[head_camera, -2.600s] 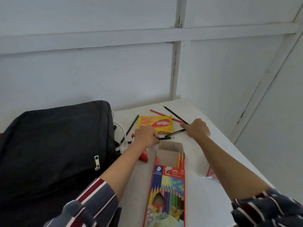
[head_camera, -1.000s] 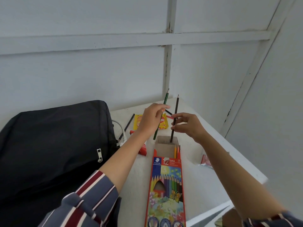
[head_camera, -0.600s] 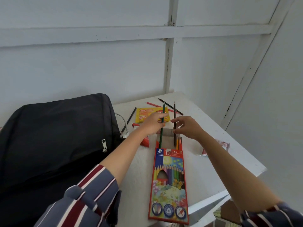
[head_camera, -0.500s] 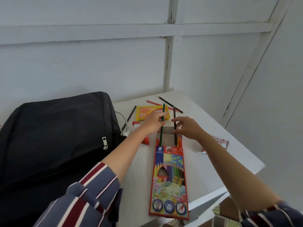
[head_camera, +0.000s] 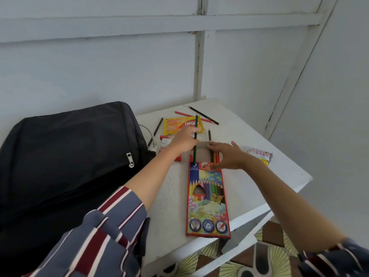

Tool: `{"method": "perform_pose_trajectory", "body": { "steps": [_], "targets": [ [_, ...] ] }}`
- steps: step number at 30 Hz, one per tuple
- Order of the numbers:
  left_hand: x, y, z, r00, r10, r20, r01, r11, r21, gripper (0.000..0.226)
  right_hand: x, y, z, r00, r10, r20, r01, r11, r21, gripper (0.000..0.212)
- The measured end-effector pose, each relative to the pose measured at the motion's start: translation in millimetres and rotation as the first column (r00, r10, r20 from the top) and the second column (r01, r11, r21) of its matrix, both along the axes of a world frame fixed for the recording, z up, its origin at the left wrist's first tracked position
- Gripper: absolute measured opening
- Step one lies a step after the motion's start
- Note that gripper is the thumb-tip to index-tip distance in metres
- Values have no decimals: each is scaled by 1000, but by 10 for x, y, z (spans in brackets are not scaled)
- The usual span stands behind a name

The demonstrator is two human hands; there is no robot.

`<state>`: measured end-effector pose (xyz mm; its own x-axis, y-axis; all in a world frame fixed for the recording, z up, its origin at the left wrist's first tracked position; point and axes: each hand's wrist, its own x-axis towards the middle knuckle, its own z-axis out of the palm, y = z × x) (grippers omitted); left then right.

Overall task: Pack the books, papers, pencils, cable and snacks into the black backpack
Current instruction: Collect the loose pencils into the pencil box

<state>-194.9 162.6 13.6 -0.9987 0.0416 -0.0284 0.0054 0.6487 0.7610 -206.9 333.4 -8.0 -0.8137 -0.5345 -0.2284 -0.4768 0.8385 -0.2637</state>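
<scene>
The black backpack (head_camera: 69, 156) lies on the left of the white table (head_camera: 249, 186). A red coloured-pencil box (head_camera: 207, 196) lies open in front of me. My left hand (head_camera: 184, 141) grips a green pencil (head_camera: 196, 124) whose lower end enters the box mouth. My right hand (head_camera: 227, 156) has its fingers spread, fingertips against a brown pencil (head_camera: 209, 136) that stands in the box and thumb on the box front. Behind lie a yellow snack pack (head_camera: 177, 126), a red pencil (head_camera: 189, 115), a black pencil (head_camera: 203, 115) and a dark pencil (head_camera: 158, 128).
A white cable (head_camera: 150, 136) and a red-and-white snack packet (head_camera: 165, 142) sit beside the backpack. Another snack packet (head_camera: 259, 154) lies right of my right hand. The table's front right edge is near the box; patterned floor shows below. White walls close off the back.
Both hands lowered their pencils into the box mouth. The brown pencil has sunk deeper and my right hand's fingers have spread off it. The green pencil stays in my left hand.
</scene>
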Motion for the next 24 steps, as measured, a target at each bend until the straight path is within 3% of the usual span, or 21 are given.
{"method": "perform_pose_trajectory", "body": {
  "steps": [6,11,13,18,21,24],
  "targets": [
    [69,-15,-23,1000,15,-14,-15,1000,-18,57,99,-17,-5,982,-15,-187,-10,991,-133,69],
    [90,4,-21,998,52,-19,-52,999,7,50,55,22,-49,994,27,-107,-27,1000,2,86],
    [100,9,-12,998,66,-8,-66,997,30,48,40,33,-56,997,18,-81,-20,999,-28,81],
    [116,33,-25,996,89,11,-89,996,28,47,81,39,-61,983,23,-181,-51,987,-151,64],
    [117,44,-39,995,104,14,-104,994,35,48,98,49,-75,986,-4,-167,-30,980,-199,80],
    [116,66,-44,994,111,21,-112,993,46,49,89,51,-58,989,7,-145,-26,991,-129,82]
  ]
}}
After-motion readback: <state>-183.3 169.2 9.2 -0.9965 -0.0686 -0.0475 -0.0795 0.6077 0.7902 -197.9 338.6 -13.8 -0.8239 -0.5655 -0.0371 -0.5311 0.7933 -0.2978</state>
